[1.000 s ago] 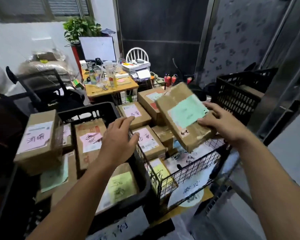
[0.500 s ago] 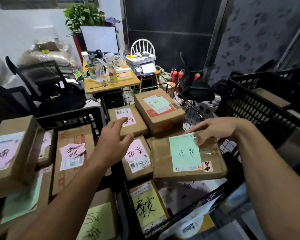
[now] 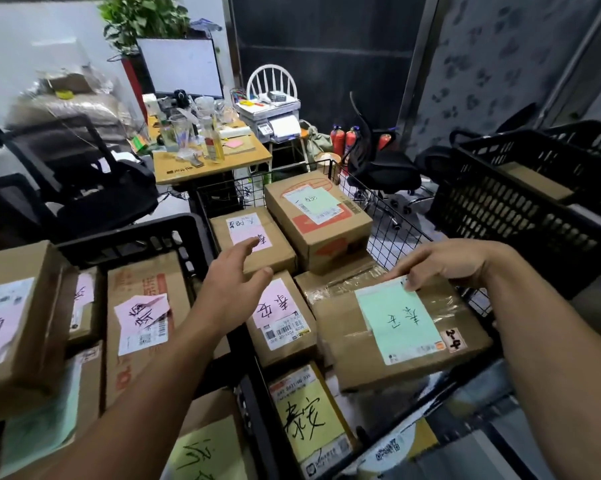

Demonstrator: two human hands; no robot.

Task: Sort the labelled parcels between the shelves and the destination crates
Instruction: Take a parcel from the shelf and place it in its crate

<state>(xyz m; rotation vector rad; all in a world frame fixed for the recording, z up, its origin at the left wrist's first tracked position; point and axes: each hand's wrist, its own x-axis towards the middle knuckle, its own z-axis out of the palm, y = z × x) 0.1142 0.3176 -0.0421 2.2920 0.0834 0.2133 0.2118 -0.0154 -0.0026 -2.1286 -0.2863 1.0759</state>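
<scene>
There was just one camera, and it sat on the person's head. It looked forward and down, close over the wire basket (image 3: 396, 216), and saw as far back as the desk (image 3: 250, 155).

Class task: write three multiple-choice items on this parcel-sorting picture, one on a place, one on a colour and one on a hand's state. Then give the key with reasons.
1. The parcel that the right hand touches lies:
A) on a conveyor belt
B) in the wire basket, atop other parcels
C) inside a cupboard

2. Its large label is:
A) pink
B) yellow
C) green

3. The left hand is:
A) open, holding nothing
B) gripping a pen
C) pinching a label

Key:
1 B, the basket's wires rise beside it.
2 C, the sheet is pale green.
3 A, its fingers are spread above the parcels.
</scene>
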